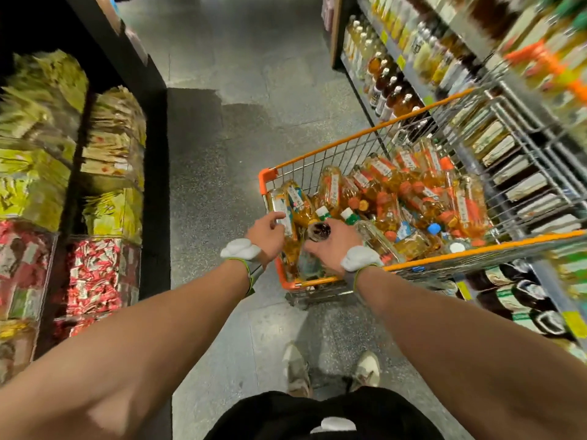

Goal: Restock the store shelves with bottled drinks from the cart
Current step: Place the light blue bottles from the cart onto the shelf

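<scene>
Bottles [413, 192] fill the cart [349, 139] in a loose pile, most lying on their sides. Each is clear plastic with amber liquid, a white paper label and a screw cap that is orange, green, blue or white.

The cart is a bright wire basket with an orange plastic rim and corner pieces. It stands on the speckled grey floor [238, 90], just beside the drinks shelves [397, 74] on the right.

The left hand [266, 232] is at the cart's near corner, its fingers curled round a blue-label bottle [283, 206] that stands tilted against the wire. The right hand [335, 246] grips a second bottle [318, 231], thumb over its body; its dark round end faces the camera.

Each wrist carries a white padded band [241, 249]. Shelves of yellow and red foil packets [111, 147] line the left side, blurred.
</scene>
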